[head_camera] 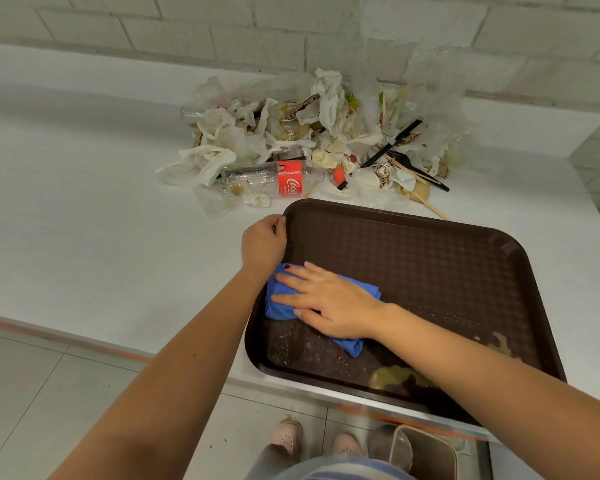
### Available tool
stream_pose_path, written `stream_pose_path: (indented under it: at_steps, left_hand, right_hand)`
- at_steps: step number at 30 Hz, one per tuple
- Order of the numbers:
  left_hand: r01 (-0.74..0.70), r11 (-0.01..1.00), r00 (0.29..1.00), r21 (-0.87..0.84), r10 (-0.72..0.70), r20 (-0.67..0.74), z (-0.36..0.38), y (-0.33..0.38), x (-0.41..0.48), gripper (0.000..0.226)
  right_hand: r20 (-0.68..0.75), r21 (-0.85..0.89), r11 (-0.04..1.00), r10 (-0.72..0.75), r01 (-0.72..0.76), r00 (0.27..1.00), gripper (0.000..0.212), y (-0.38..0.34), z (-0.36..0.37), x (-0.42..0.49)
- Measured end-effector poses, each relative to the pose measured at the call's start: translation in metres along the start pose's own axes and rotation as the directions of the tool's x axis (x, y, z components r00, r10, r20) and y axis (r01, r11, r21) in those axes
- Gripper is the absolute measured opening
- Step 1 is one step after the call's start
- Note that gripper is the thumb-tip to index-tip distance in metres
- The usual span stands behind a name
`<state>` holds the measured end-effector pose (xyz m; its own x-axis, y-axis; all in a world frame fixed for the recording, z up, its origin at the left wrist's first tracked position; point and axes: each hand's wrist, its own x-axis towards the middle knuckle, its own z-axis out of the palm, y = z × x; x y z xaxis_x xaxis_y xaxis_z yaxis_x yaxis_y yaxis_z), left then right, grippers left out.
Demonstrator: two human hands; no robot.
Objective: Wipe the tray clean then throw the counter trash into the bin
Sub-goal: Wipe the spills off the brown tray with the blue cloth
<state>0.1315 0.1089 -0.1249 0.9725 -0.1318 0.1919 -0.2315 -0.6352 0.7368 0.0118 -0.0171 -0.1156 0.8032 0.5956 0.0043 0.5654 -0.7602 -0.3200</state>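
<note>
A dark brown tray (430,268) lies on the white counter, its near edge hanging over the counter's front. My left hand (262,242) grips the tray's far left rim. My right hand (329,299) presses flat, fingers spread, on a folded blue cloth (279,304) at the tray's left side. Wet streaks and yellowish smears (395,377) mark the tray's near part. Behind the tray sits a heap of trash (312,133): crumpled napkins, plastic wrap, black cutlery, wooden sticks and a crushed clear cola bottle (281,180) with a red label.
The white counter (84,220) stretches left of the tray and ends at a brick wall behind. A bin (420,452) with a swing lid stands on the tiled floor below the tray's near edge, next to my feet in pink shoes (288,438).
</note>
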Motion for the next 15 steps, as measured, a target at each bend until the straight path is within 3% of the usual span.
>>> stream_pose_path:
  at_steps: [9,15]
  left_hand:
    - [-0.014,0.996,1.000,0.085,0.012,0.022,-0.001,0.001,0.000,0.032]
    - [-0.062,0.974,0.997,0.219,0.051,0.055,0.000,-0.001,0.002,0.038]
  right_hand:
    - [0.001,0.033,0.977,-0.209,0.209,0.978,0.039,-0.019,0.010,-0.018]
    - [-0.009,0.060,0.964,-0.261,0.261,0.965,0.040,-0.021,0.013,-0.036]
